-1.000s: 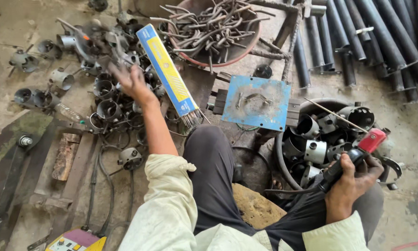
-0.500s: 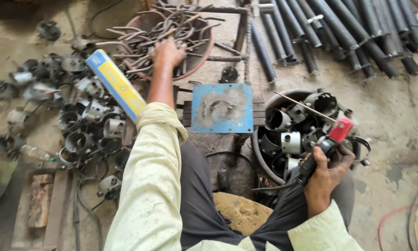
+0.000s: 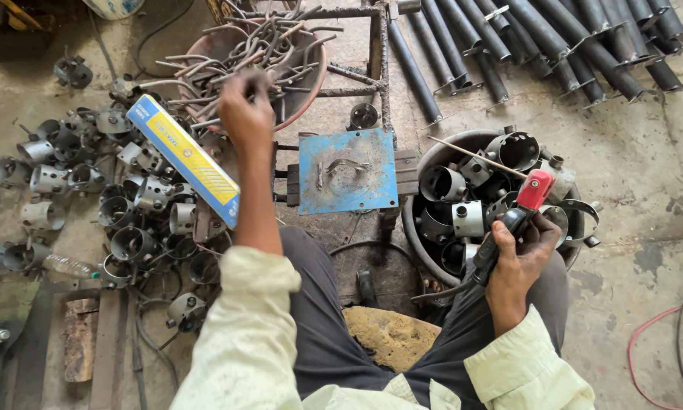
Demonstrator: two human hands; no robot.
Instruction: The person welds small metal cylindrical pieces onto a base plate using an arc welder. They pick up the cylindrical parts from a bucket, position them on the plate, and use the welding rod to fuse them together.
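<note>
The left hand (image 3: pixel 244 114) reaches to the far left, fingers closed around a bent rod (image 3: pixel 269 76) at the near edge of a round pan (image 3: pixel 311 91). The rod sits inside the curled fingers, its ends sticking out toward the pan; exactly how much of it is gripped cannot be told. The pan is heaped with more bent rods of the same kind.

The right hand (image 3: pixel 520 262) is near and to the right, fingers wrapped tight around the black handle of an electrode holder (image 3: pixel 516 220), whose red head points far and holds a thin welding rod (image 3: pixel 478 157).

Just past that hand stands a dark tub (image 3: pixel 417 228) full of short metal rings with tabs. Between the two hands lies a blue plate (image 3: pixel 347 171) with a curved piece on it. Left of the forearm a blue-and-yellow box (image 3: pixel 184 158) rests across a scatter of loose rings (image 3: pixel 129 243).

Everything sits on a stained concrete floor (image 3: pixel 630 167). Long dark pipes (image 3: pixel 569 38) lie at the far right, and red cable curls at the right edge.
</note>
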